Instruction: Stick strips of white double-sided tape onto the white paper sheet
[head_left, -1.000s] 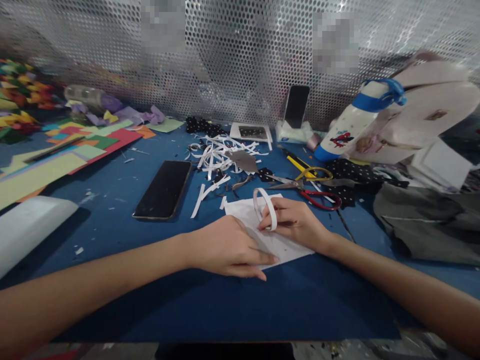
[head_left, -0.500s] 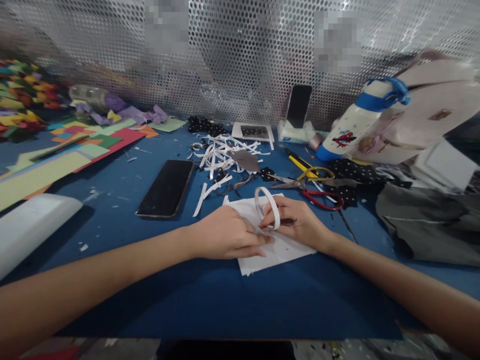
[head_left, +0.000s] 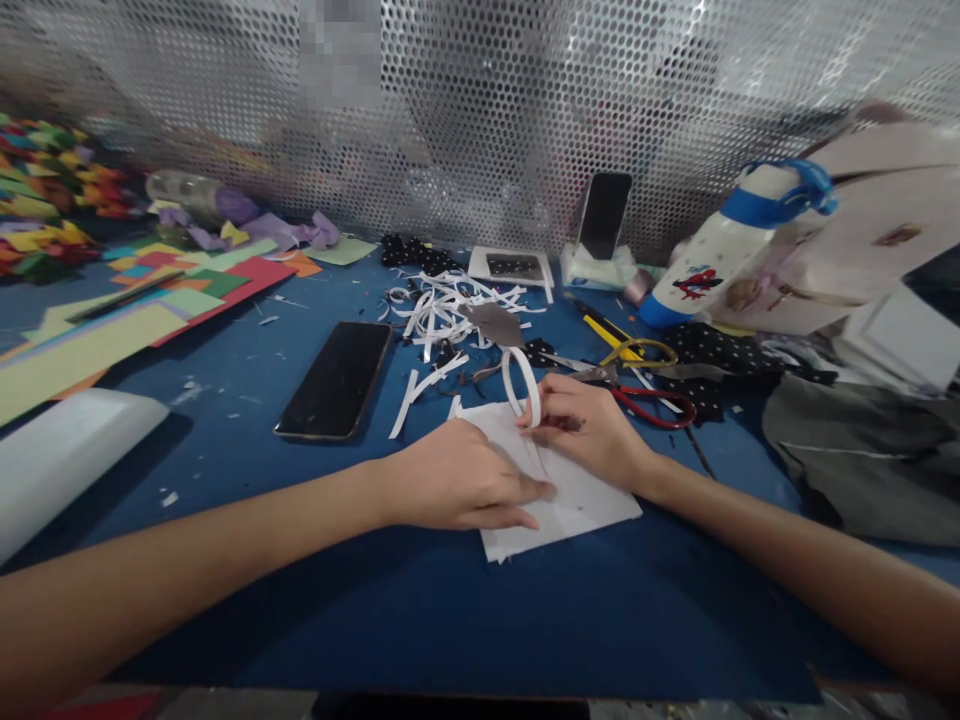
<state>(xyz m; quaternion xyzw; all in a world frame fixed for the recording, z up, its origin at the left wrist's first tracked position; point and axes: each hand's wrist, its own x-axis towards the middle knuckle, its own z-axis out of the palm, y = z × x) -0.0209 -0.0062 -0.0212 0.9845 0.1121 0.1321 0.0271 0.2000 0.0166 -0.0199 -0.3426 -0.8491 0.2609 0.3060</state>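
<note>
A white paper sheet (head_left: 559, 525) lies on the blue table top in front of me, slightly turned. My left hand (head_left: 465, 475) rests on its left part, index finger and thumb stretched out and apart, the fingertip pressing the paper; it holds nothing. Over the sheet's far part, my right hand (head_left: 585, 425) pinches a white paper strip (head_left: 534, 385) that curls up into a loop. Thin dark lines show on the sheet between the hands. Behind the hands lies a heap of white paper strips (head_left: 439, 310) with a dark grey scrap (head_left: 495, 325) on top.
A black phone (head_left: 337, 380) lies left of the sheet. Scissors (head_left: 622, 375) and a yellow cutter (head_left: 607, 335) lie beyond my right hand. A bottle (head_left: 731, 245), a bag (head_left: 862, 230) and dark cloth (head_left: 862, 460) stand or lie right; coloured papers (head_left: 172, 300) lie left.
My right hand has moved slightly away from me along the sheet with the looped strip, drawing apart from my left fingertips. My left hand stays pressed on the paper.
</note>
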